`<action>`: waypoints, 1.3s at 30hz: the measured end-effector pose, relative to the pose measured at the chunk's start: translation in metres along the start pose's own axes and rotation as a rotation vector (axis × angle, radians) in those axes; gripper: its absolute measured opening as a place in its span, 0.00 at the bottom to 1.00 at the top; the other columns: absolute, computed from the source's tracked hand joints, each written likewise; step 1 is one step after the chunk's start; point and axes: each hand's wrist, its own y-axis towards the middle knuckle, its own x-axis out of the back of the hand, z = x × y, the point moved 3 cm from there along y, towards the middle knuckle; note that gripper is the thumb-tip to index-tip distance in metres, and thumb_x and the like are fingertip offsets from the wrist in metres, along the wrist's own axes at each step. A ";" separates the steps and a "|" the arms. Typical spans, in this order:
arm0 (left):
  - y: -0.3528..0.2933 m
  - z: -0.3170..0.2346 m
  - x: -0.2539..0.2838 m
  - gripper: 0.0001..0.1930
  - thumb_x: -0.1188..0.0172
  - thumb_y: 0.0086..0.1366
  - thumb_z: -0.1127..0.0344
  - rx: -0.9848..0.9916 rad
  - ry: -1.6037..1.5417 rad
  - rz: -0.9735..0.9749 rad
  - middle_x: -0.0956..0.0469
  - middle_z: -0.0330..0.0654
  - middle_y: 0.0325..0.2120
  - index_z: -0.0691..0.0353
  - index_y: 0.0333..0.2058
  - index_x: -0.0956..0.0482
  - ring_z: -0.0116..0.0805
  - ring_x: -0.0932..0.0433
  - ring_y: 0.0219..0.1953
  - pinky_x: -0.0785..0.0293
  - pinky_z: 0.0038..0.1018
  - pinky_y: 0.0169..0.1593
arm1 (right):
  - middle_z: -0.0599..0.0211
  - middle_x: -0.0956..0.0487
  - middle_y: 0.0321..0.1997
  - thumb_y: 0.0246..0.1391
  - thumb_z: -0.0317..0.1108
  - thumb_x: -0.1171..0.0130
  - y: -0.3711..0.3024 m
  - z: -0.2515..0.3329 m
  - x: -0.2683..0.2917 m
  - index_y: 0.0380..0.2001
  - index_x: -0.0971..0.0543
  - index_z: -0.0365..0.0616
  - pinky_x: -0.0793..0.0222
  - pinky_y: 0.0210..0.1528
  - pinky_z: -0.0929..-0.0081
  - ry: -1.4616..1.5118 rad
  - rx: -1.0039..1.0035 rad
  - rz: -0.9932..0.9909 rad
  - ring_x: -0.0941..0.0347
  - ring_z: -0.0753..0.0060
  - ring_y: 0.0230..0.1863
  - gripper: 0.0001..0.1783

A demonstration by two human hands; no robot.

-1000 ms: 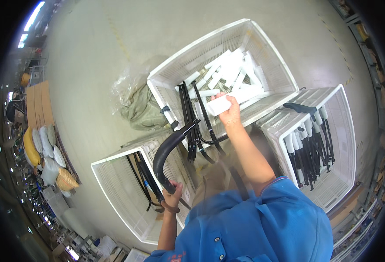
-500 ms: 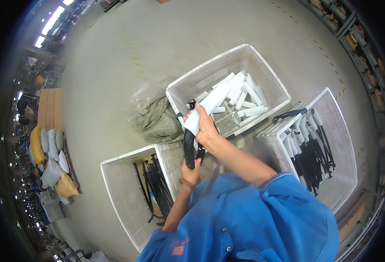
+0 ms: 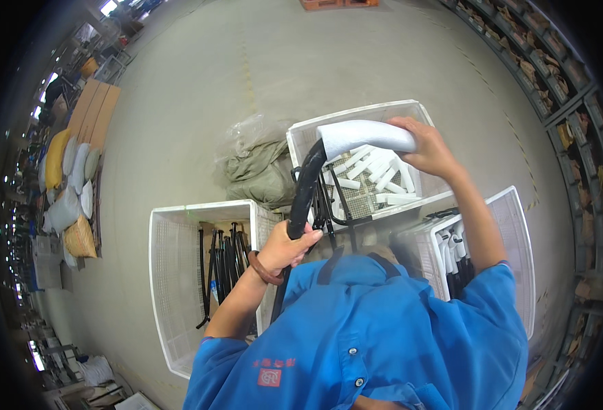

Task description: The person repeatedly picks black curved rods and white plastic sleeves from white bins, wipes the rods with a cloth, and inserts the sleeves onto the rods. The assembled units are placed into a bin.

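My left hand (image 3: 286, 244) is closed around a black tube (image 3: 306, 186) that rises and bends to the right at its upper end. A white foam sleeve (image 3: 359, 134) covers that bent end. My right hand (image 3: 426, 149) grips the sleeve's far right end, thumb and fingers wrapped over it. Beneath the sleeve, several short white foam pieces (image 3: 383, 169) lie in a white plastic crate (image 3: 356, 113). Thin black bars (image 3: 339, 217) stand at that crate's near side; what they belong to is partly hidden.
A white crate (image 3: 167, 287) at left holds black tubes (image 3: 226, 256). Another crate (image 3: 520, 253) at right holds tubes with white sleeves (image 3: 454, 253). Grey-green sacking (image 3: 260, 174) lies by the middle crate. Shelving (image 3: 561, 109) lines the right; sacks (image 3: 69, 198) are stacked left.
My right hand has moved right and outward, from the sleeve's lower part to its far end. The tube has swung so its sleeved end points right. My view has shifted too.
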 end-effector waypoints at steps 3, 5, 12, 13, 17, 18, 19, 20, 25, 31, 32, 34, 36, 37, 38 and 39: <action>-0.006 0.012 -0.016 0.13 0.33 0.61 0.61 0.056 0.073 -0.025 0.32 0.30 0.13 0.59 0.27 0.27 0.17 0.37 0.11 0.43 0.18 0.13 | 0.52 0.21 0.48 0.39 0.30 0.35 -0.004 0.009 0.016 0.57 0.29 0.43 0.29 0.54 0.65 0.270 -0.049 0.342 0.24 0.53 0.47 0.36; -0.005 0.020 -0.029 0.13 0.32 0.60 0.61 -0.005 0.180 0.047 0.29 0.30 0.16 0.61 0.26 0.26 0.18 0.34 0.17 0.36 0.20 0.20 | 0.48 0.20 0.45 0.36 0.29 0.35 -0.004 0.030 0.024 0.50 0.25 0.41 0.29 0.52 0.65 0.394 -0.047 0.523 0.23 0.55 0.45 0.31; 0.009 0.043 -0.041 0.15 0.29 0.56 0.60 0.026 0.191 0.050 0.25 0.35 0.19 0.65 0.28 0.24 0.20 0.32 0.16 0.35 0.22 0.19 | 0.63 0.22 0.27 0.42 0.31 0.38 -0.003 0.127 -0.062 0.32 0.23 0.45 0.31 0.35 0.67 -0.583 0.773 0.334 0.21 0.63 0.29 0.10; 0.010 0.045 -0.038 0.17 0.28 0.55 0.63 0.060 0.077 0.077 0.26 0.36 0.20 0.65 0.36 0.25 0.19 0.34 0.13 0.40 0.21 0.14 | 0.65 0.24 0.26 0.42 0.31 0.39 -0.005 0.126 -0.067 0.30 0.25 0.45 0.32 0.35 0.69 -0.611 0.747 0.328 0.23 0.66 0.29 0.09; 0.004 0.045 -0.032 0.30 0.27 0.54 0.66 -0.078 -0.077 0.138 0.28 0.36 0.22 0.66 0.50 0.35 0.19 0.34 0.13 0.40 0.18 0.14 | 0.69 0.28 0.26 0.41 0.33 0.41 -0.011 0.137 -0.080 0.26 0.27 0.47 0.34 0.36 0.73 -0.599 0.776 0.114 0.27 0.72 0.30 0.07; 0.004 0.044 -0.030 0.29 0.28 0.54 0.66 -0.114 -0.113 0.146 0.28 0.36 0.22 0.65 0.49 0.35 0.19 0.34 0.12 0.40 0.18 0.14 | 0.70 0.28 0.26 0.41 0.33 0.41 -0.012 0.137 -0.080 0.26 0.27 0.47 0.35 0.37 0.73 -0.631 0.726 0.145 0.27 0.72 0.31 0.08; 0.006 0.042 -0.029 0.28 0.28 0.54 0.65 -0.140 -0.138 0.152 0.28 0.36 0.22 0.65 0.48 0.34 0.19 0.35 0.12 0.40 0.17 0.15 | 0.70 0.29 0.28 0.40 0.33 0.41 -0.009 0.140 -0.085 0.26 0.27 0.47 0.36 0.39 0.75 -0.667 0.671 0.200 0.28 0.72 0.34 0.08; 0.009 0.037 -0.029 0.27 0.28 0.55 0.65 -0.193 -0.156 0.175 0.28 0.36 0.22 0.65 0.47 0.34 0.19 0.35 0.12 0.40 0.17 0.15 | 0.68 0.26 0.32 0.42 0.33 0.43 -0.011 0.141 -0.085 0.30 0.26 0.46 0.33 0.48 0.70 -0.694 0.644 0.207 0.26 0.68 0.39 0.09; 0.061 -0.016 -0.022 0.19 0.37 0.65 0.50 -0.274 0.014 0.129 0.35 0.31 0.17 0.59 0.31 0.33 0.19 0.38 0.13 0.43 0.18 0.15 | 0.62 0.38 0.70 0.53 0.33 0.48 -0.038 0.120 -0.071 0.63 0.33 0.45 0.54 0.73 0.58 -0.630 0.491 -0.130 0.45 0.62 0.72 0.31; 0.116 -0.144 -0.100 0.19 0.35 0.62 0.63 -0.661 0.124 0.138 0.30 0.32 0.16 0.71 0.45 0.25 0.19 0.36 0.14 0.42 0.19 0.18 | 0.54 0.31 0.63 0.49 0.39 0.33 -0.084 0.071 -0.028 0.62 0.35 0.38 0.44 0.66 0.59 0.167 -0.126 -0.437 0.35 0.54 0.64 0.39; 0.124 -0.163 -0.131 0.23 0.37 0.63 0.65 -0.703 -0.003 0.242 0.31 0.32 0.17 0.73 0.52 0.29 0.19 0.37 0.14 0.42 0.20 0.19 | 0.53 0.32 0.63 0.51 0.42 0.34 -0.080 0.063 -0.034 0.62 0.36 0.37 0.43 0.65 0.59 0.293 -0.257 -0.301 0.35 0.52 0.63 0.39; 0.144 -0.200 -0.196 0.19 0.40 0.67 0.66 -0.791 -0.132 0.385 0.30 0.35 0.21 0.72 0.52 0.29 0.19 0.37 0.17 0.42 0.20 0.20 | 0.55 0.25 0.52 0.56 0.44 0.37 -0.073 0.043 -0.038 0.55 0.30 0.37 0.35 0.57 0.65 0.690 -0.248 -0.310 0.29 0.62 0.55 0.29; 0.169 -0.213 -0.261 0.16 0.41 0.69 0.64 -0.802 -0.241 0.486 0.29 0.36 0.24 0.69 0.49 0.28 0.20 0.35 0.20 0.40 0.19 0.22 | 0.64 0.23 0.36 0.59 0.40 0.39 -0.085 -0.012 -0.030 0.44 0.25 0.39 0.31 0.46 0.73 0.936 -0.477 -0.637 0.28 0.75 0.41 0.17; 0.184 -0.212 -0.290 0.16 0.41 0.69 0.63 -0.782 -0.284 0.542 0.29 0.36 0.25 0.68 0.48 0.28 0.20 0.34 0.22 0.38 0.19 0.23 | 0.70 0.26 0.27 0.60 0.37 0.41 -0.104 -0.037 -0.017 0.38 0.25 0.40 0.32 0.37 0.77 0.892 -0.364 -0.811 0.33 0.84 0.32 0.11; 0.201 -0.210 -0.313 0.15 0.42 0.69 0.62 -0.764 -0.338 0.604 0.29 0.36 0.25 0.67 0.47 0.27 0.20 0.32 0.23 0.37 0.18 0.25 | 0.69 0.26 0.29 0.59 0.37 0.40 -0.135 -0.065 -0.004 0.40 0.24 0.40 0.33 0.34 0.75 0.637 -0.426 -0.782 0.32 0.82 0.31 0.12; 0.219 -0.192 -0.336 0.15 0.41 0.69 0.59 -0.788 -0.280 0.601 0.27 0.38 0.27 0.65 0.44 0.27 0.24 0.28 0.27 0.32 0.20 0.30 | 0.68 0.26 0.27 0.58 0.37 0.40 -0.166 -0.089 0.008 0.41 0.24 0.40 0.34 0.32 0.74 0.458 -0.520 -0.788 0.32 0.79 0.29 0.13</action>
